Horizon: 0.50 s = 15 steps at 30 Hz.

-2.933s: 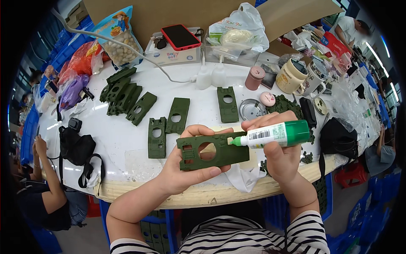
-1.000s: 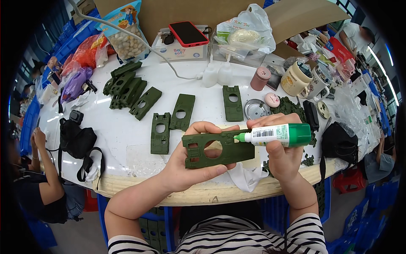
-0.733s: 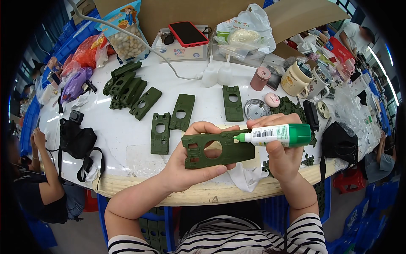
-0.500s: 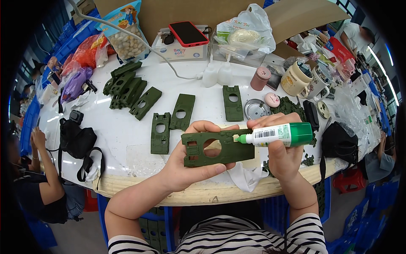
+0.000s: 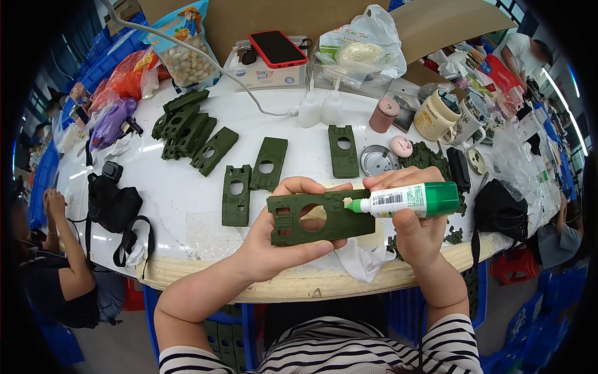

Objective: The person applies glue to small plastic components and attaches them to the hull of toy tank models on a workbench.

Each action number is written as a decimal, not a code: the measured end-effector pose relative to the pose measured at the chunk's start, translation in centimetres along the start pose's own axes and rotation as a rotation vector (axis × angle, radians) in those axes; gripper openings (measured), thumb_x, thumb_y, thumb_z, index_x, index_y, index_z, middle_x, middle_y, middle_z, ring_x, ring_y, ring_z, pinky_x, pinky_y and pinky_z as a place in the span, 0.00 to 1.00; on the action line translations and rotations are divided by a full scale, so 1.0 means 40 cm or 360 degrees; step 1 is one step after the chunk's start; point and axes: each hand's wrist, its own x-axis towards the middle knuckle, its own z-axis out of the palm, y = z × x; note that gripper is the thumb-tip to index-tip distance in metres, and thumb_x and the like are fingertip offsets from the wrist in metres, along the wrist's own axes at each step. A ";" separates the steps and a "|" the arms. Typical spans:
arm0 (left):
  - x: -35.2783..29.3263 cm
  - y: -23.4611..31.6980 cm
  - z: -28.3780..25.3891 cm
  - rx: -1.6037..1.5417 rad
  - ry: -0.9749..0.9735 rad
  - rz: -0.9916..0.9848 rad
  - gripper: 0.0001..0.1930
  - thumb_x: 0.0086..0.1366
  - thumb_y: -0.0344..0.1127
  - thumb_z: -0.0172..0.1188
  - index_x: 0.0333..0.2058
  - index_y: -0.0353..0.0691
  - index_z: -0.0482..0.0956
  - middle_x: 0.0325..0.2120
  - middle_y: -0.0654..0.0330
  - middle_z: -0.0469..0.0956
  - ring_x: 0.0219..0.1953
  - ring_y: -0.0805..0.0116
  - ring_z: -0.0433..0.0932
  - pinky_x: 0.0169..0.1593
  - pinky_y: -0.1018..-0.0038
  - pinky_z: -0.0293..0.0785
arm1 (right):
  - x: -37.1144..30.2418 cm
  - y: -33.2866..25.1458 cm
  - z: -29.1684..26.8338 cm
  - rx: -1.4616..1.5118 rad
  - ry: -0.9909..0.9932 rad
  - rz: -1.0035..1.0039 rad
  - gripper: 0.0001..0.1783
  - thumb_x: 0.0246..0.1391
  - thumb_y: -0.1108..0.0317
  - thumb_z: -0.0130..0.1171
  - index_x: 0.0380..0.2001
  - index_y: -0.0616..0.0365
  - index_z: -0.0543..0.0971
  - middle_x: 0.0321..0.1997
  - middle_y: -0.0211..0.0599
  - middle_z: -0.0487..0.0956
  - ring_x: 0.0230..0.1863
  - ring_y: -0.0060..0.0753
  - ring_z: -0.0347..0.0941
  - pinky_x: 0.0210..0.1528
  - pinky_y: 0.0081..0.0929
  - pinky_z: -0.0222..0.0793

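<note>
My left hand (image 5: 274, 246) grips a dark green plastic panel (image 5: 333, 227) by its left end, thumb along the near edge and fingers behind. The panel has a large round hole and small square openings. In my right hand (image 5: 414, 230) lies a white glue bottle (image 5: 398, 201) with a green base, held on its side. Its green nozzle meets the panel's surface right of the round hole. On the table beyond are similar panels: one (image 5: 343, 151) straight ahead, one (image 5: 269, 164) and another (image 5: 237, 196) to the left, and a pile (image 5: 187, 128) at the far left.
Small green parts (image 5: 427, 159) lie in a heap on the right, near a round metal tin (image 5: 379, 161) and a mug (image 5: 436, 118). White squeeze bottles (image 5: 309, 112) stand at the back. A black pouch (image 5: 115, 202) lies left, a white tissue (image 5: 364, 262) at the front edge.
The glue bottle has tipped very slightly, its base a little lower and its nozzle shifted slightly left on the panel. My left hand and the panel stay where they were.
</note>
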 end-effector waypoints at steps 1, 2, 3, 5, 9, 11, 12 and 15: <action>0.000 0.000 -0.001 0.0001 0.0000 0.0001 0.28 0.57 0.16 0.56 0.53 0.41 0.55 0.59 0.47 0.60 0.48 0.63 0.75 0.51 0.69 0.73 | 0.000 0.000 0.001 0.0001 0.0002 0.0004 0.17 0.53 0.66 0.62 0.40 0.63 0.69 0.37 0.43 0.75 0.45 0.42 0.74 0.53 0.42 0.69; 0.000 -0.001 -0.001 0.0001 -0.0003 0.0001 0.28 0.57 0.16 0.56 0.53 0.41 0.55 0.59 0.47 0.60 0.48 0.63 0.75 0.51 0.69 0.73 | 0.000 -0.002 0.002 0.0001 0.0004 0.0007 0.17 0.53 0.67 0.62 0.40 0.63 0.69 0.37 0.42 0.75 0.45 0.42 0.74 0.53 0.42 0.69; 0.000 0.000 0.000 0.0002 0.0002 0.0001 0.28 0.57 0.16 0.56 0.53 0.41 0.55 0.59 0.47 0.60 0.48 0.63 0.75 0.51 0.69 0.73 | 0.000 -0.003 0.003 0.0001 0.0007 0.0010 0.16 0.53 0.67 0.62 0.40 0.64 0.70 0.37 0.42 0.75 0.45 0.42 0.74 0.53 0.43 0.69; 0.000 0.002 0.003 0.0004 0.0011 0.0000 0.28 0.57 0.16 0.56 0.52 0.41 0.55 0.59 0.47 0.60 0.48 0.63 0.74 0.51 0.69 0.73 | 0.000 -0.002 0.001 -0.0002 0.0000 0.0005 0.16 0.52 0.67 0.62 0.40 0.64 0.70 0.37 0.42 0.75 0.45 0.42 0.74 0.53 0.43 0.69; 0.000 -0.001 -0.001 0.0008 -0.0013 0.0015 0.28 0.57 0.16 0.56 0.52 0.42 0.55 0.59 0.47 0.60 0.48 0.62 0.75 0.51 0.69 0.73 | -0.001 0.001 0.000 0.0007 0.0001 -0.0010 0.16 0.52 0.68 0.62 0.40 0.64 0.70 0.37 0.42 0.75 0.45 0.42 0.75 0.53 0.44 0.69; 0.000 0.000 -0.001 0.0011 -0.0017 0.0015 0.28 0.57 0.16 0.56 0.52 0.42 0.55 0.59 0.47 0.60 0.48 0.63 0.75 0.51 0.69 0.73 | -0.001 0.001 0.000 0.0000 0.0003 -0.0008 0.16 0.52 0.68 0.62 0.40 0.64 0.70 0.37 0.42 0.75 0.45 0.42 0.75 0.53 0.44 0.69; 0.000 -0.001 -0.001 0.0011 -0.0015 0.0015 0.28 0.57 0.16 0.56 0.52 0.42 0.55 0.59 0.47 0.60 0.48 0.63 0.75 0.51 0.69 0.73 | -0.001 0.001 0.001 -0.0003 0.0004 -0.0007 0.16 0.52 0.68 0.62 0.40 0.64 0.70 0.37 0.42 0.75 0.45 0.42 0.75 0.52 0.43 0.69; 0.000 -0.001 -0.001 0.0016 -0.0018 0.0018 0.28 0.57 0.16 0.56 0.52 0.42 0.55 0.59 0.47 0.60 0.48 0.63 0.75 0.51 0.69 0.73 | -0.001 -0.003 0.003 -0.0003 0.0015 0.0007 0.16 0.52 0.68 0.63 0.40 0.64 0.71 0.37 0.42 0.75 0.45 0.43 0.75 0.52 0.43 0.69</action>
